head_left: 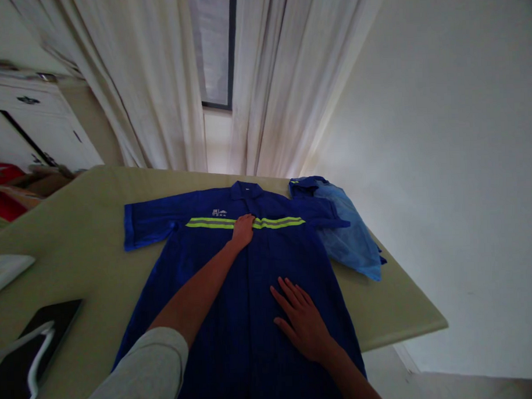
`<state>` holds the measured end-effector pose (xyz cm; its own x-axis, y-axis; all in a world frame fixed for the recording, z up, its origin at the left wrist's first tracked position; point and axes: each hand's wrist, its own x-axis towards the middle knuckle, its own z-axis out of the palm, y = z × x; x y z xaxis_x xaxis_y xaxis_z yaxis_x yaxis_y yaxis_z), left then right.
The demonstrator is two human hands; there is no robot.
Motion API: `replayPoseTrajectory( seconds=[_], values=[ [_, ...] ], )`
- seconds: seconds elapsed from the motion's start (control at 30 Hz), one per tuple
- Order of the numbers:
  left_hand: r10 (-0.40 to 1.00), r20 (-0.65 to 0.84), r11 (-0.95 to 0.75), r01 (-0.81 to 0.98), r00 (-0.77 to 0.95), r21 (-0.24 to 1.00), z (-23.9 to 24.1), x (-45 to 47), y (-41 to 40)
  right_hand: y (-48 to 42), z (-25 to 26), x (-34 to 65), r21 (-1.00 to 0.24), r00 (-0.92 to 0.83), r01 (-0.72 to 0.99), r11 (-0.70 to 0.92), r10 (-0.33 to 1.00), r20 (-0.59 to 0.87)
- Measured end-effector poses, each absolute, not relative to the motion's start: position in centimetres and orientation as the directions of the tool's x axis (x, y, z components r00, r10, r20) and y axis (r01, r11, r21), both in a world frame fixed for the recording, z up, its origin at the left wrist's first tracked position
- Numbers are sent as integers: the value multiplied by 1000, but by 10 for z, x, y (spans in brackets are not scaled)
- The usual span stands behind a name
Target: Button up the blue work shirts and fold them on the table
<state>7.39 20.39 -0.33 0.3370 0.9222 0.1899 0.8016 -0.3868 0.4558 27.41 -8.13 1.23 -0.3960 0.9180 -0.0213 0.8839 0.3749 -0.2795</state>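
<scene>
A dark blue short-sleeved work shirt (220,271) lies front up with its collar at the far side. A yellow-green and grey reflective stripe (279,222) crosses its chest, below a small white emblem (219,213). My left hand (243,229) is closed at the middle of the stripe, its fingers gripping the shirt's front edge. Lower down on the shirt, my right hand (301,321) rests flat with fingers spread. The shirt's hem runs out of view at the bottom.
The table (100,193) has a light green cover. A folded blue garment (348,237) lies at its right, partly under the shirt's sleeve. To the left are a dark flat device (56,317), a white cable (34,365) and a white object (9,269). Curtains (157,81) hang behind; a wall (456,158) stands right.
</scene>
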Motion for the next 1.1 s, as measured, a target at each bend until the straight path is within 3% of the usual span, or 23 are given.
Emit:
replayPoseTrajectory(
  seconds=[0.2,0.4,0.53,0.7,0.93,1.1],
  values=[
    [940,234,-337,779,247,529,-11,69,199,-56,27,259,-317,-246,919,235,969,7],
    [946,209,-323,778,248,538,-9,70,199,56,30,204,-473,-50,865,164,968,244],
    [930,162,-362,752,329,551,-9,64,206,99,11,181,-573,18,809,130,969,246],
    [899,169,-424,706,404,567,-12,53,211,98,-4,186,-564,-20,808,170,965,262],
    [895,192,-436,693,403,574,-14,53,208,106,-5,212,-764,31,619,180,967,252],
    [888,243,-456,687,389,566,-11,55,205,106,-7,211,-703,25,684,193,958,286]
  ],
)
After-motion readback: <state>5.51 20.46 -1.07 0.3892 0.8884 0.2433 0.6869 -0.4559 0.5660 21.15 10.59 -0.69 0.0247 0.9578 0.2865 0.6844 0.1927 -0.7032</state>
